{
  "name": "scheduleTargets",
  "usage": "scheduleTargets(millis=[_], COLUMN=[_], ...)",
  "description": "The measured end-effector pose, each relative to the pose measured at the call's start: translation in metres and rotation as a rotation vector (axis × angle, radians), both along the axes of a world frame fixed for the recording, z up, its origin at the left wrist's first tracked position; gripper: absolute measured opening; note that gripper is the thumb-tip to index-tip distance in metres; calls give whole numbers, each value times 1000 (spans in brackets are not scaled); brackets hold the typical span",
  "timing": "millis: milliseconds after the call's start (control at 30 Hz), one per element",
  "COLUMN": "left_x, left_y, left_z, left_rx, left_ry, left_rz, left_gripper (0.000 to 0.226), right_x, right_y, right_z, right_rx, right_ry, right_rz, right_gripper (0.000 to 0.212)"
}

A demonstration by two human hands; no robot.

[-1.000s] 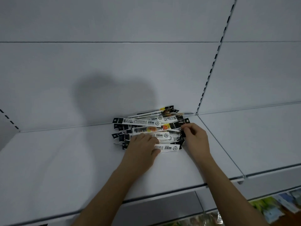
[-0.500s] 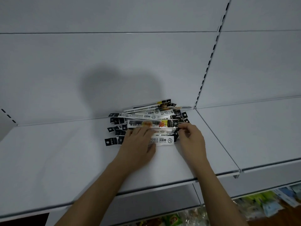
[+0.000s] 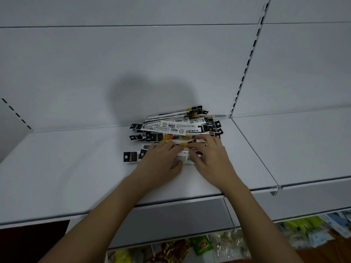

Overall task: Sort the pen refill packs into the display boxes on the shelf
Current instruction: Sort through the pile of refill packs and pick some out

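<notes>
Colourful packets (image 3: 199,243) are lying below the white shelf (image 3: 76,168). On the shelf, the left hand (image 3: 161,160) is lying flat, fingers straight, pressing on the near edge of the pile of pen refill packs (image 3: 176,130). The right hand (image 3: 210,158) is resting just beside it, fingertips curled onto a pack (whether it is pinching one I cannot tell). The pile is reaching back to the rear wall (image 3: 133,63).
</notes>
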State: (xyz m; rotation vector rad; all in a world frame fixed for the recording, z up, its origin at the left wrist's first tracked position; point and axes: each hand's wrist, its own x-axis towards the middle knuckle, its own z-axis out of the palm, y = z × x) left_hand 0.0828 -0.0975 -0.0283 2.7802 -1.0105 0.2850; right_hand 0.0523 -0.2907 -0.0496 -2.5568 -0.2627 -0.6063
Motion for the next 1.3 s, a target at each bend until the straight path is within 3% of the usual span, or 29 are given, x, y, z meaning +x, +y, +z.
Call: scheduleTargets(millis=[200,533,667,767,867,933,1000,1100,1200,1300], left_x=[-11,-10,-7,-6,-7,-9,-12,-11,-11,-12], left_y=[12,15,18,16,14,12,11,14,19,19], left_z=[-5,-5,6,17,13,8,12,26,43,57], left_rx=[19,-84,-41,-55,61,97,76,-127,-679,-1178], left_ry=[0,-37,97,208,148,52,38,59,112,151], left_rz=[3,-130,-180,-214,-204,-198,-143,-30,54,120], left_gripper=[69,49,54,48,47,49,35,26,17,25], right_x=[-5,5,9,11,17,21,26,32,32,29], right_y=[-1,-4,-4,-3,-4,-4,-2,7,17,35], right_z=[5,10,15,30,45,51,57,62,64,69], right_rx=[-143,-97,-119,17,369,581,676,717,809,744], right_ry=[133,52,26,144,403,404,377,377,387,469], right_rz=[157,379,445,466,397,363,344,325,404,480], right_gripper=[52,41,40,45,50,70,87,78,81,76])
